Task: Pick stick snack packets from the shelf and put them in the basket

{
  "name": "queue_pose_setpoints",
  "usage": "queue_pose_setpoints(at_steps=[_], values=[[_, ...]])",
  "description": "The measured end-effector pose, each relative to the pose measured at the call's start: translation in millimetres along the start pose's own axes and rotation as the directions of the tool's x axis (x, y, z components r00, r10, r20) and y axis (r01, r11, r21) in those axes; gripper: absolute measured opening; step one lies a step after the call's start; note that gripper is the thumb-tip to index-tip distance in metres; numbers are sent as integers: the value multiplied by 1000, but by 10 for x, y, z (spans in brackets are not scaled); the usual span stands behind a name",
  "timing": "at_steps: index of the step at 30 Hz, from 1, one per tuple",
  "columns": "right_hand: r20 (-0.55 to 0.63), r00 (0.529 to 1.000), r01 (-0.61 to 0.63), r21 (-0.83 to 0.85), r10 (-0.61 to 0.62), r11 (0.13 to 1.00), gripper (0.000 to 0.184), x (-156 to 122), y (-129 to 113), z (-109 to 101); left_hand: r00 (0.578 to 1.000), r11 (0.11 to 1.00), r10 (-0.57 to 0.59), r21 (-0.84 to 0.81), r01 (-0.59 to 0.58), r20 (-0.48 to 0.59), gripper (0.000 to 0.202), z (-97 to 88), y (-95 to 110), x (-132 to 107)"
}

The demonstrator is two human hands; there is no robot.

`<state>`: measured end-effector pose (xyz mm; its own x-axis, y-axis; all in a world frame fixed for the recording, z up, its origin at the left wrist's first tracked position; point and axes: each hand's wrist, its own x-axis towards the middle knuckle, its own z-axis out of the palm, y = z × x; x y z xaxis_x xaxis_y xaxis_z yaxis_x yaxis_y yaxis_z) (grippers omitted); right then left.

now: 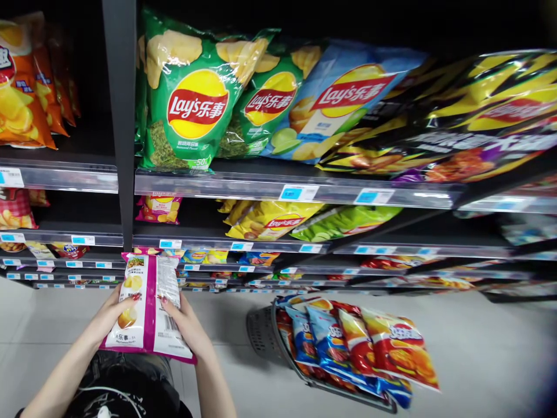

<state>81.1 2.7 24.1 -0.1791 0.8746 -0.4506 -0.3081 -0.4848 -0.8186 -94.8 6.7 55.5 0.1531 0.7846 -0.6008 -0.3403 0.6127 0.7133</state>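
Observation:
Between both hands I hold a white and magenta bag of potato chips (150, 313), its printed back turned up toward me. My left hand (116, 307) grips the left side, thumb lying on top. On the right side, my right hand (186, 322) clasps the bag the same way, its thumb beside the small print. The fingers under the bag are hidden. Beyond the bag's top edge are the lower shelves, where a similar magenta bag (159, 209) stands.
Green chip bags (191, 110), a blue bag (331, 104) and black-yellow bags (444, 122) fill the upper shelf. Its price rail (243, 187) juts toward me. On the floor at right, a grey basket (261, 331) is heaped with blue and red snack bags (395, 348).

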Motion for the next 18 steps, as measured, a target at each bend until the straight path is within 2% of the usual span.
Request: queue_pose_setpoints(at_steps=[2, 5, 7, 9, 11, 13, 14, 16, 18], values=[[-12, 999, 34, -17, -34, 999, 59, 16, 39, -17, 1000, 1000, -5, 25, 5, -11, 86, -11, -16, 0], [-49, 984, 164, -107, -170, 981, 54, 35, 74, -46, 999, 996, 42, 77, -41, -16, 82, -72, -59, 40], [-88, 959, 243, -233, -270, 941, 54, 31, 62, -52, 990, 971, 132, 209, -120, -43, 79, -134, -102, 100], [-183, 918, 246, -433, -352, 867, 61, 7, 33, -33, 964, 900, 251, 388, -198, -90, 78, -171, -165, 168], [-282, 851, 172, -648, -443, 742, 67, -35, 23, 18, 942, 842, 331, 468, -267, -59, 75, -147, -260, 212], [-271, 784, 118, -818, -558, 563, 65, -88, 62, 103, 939, 864, 343, 380, -330, 36, 72, -59, -380, 216], [-214, 756, 121, -883, -618, 454, 63, -115, 106, 156, 940, 896, 332, 285, -341, 80, 73, -6, -442, 205], [-50, 692, 177, -956, -720, 236, 63, -153, 236, 275, 956, 956, 260, 101, -274, 132, 80, 77, -544, 176], [60, 600, 236, -966, -797, 105, 64, -157, 403, 387, 983, 987, 153, 32, -157, 106, 84, 85, -590, 162]])
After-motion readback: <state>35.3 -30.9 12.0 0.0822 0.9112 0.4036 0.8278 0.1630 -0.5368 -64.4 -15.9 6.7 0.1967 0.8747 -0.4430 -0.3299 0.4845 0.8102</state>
